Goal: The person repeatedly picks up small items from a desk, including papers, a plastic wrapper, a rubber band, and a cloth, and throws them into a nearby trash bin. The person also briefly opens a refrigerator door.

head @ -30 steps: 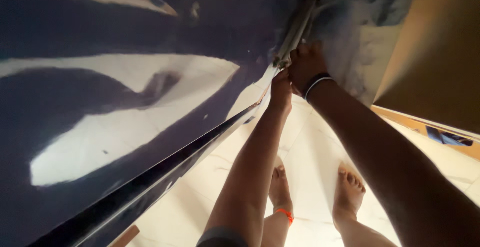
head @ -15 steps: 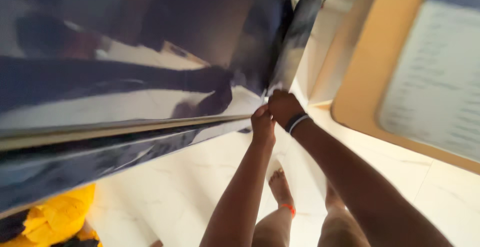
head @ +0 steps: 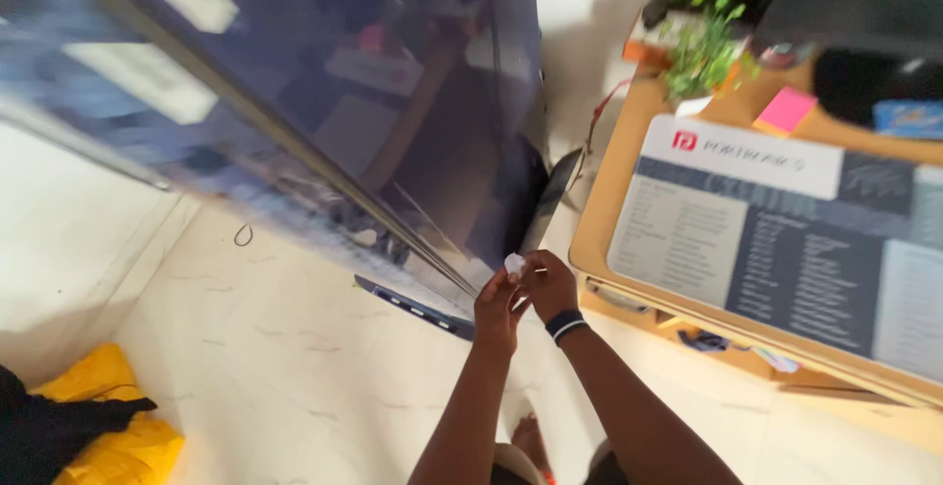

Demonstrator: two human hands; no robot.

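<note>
- Left hand (head: 497,306) and right hand (head: 546,285) meet, fingers curled, pinching a small white scrap (head: 514,264).
- Glossy dark panel (head: 373,121) leans just left; wooden desk (head: 599,220) stands right.

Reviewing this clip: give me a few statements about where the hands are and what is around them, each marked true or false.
1. Both hands meet at the lower corner of the large dark glossy panel. True: left hand and right hand are together there.
2. The right wrist is bare. False: it wears a dark wristband.
3. A small white bit shows at the fingertips. True; what it is cannot be told.
4. The wooden desk stands to the person's left. False: it is on the right, with a printed desk mat on it.
5. A yellow cloth lies on the floor at lower left. True.
6. The potted plant stands on the floor. False: it is on the desk.
</note>
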